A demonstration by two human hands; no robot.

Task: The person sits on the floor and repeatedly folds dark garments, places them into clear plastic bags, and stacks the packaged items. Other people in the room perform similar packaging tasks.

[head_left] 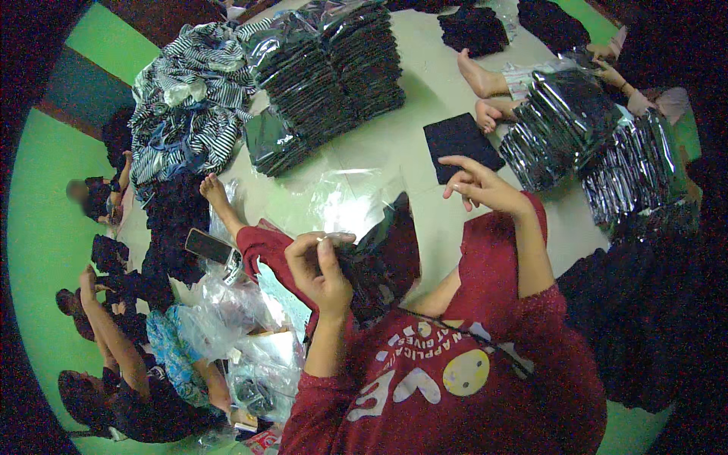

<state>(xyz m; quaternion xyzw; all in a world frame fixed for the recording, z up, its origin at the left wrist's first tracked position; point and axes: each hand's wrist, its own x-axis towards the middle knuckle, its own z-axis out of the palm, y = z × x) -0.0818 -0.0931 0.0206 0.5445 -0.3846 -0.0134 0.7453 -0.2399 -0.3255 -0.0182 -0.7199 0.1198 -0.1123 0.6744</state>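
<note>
My left hand (321, 277) is closed, its thumb and forefinger pinching the upper edge of a transparent plastic bag. Inside that bag is a folded black garment (390, 246), which rests tilted against my lap. My right hand (485, 188) is raised above my right knee, fingers apart and holding nothing that I can see. Just beyond it, a folded black garment (457, 142) lies flat on the pale tiled floor. Loose transparent plastic (341, 199) lies on the tiles ahead of my lap.
A tall stack of bagged black garments (326, 80) stands ahead, beside a striped clothing heap (193, 106). More bagged piles (557, 125) lie right, near another person's feet (485, 80). A phone (210, 246) and plastic bags (239, 303) lie left, near several people. Black cloth (633, 303) is heaped right.
</note>
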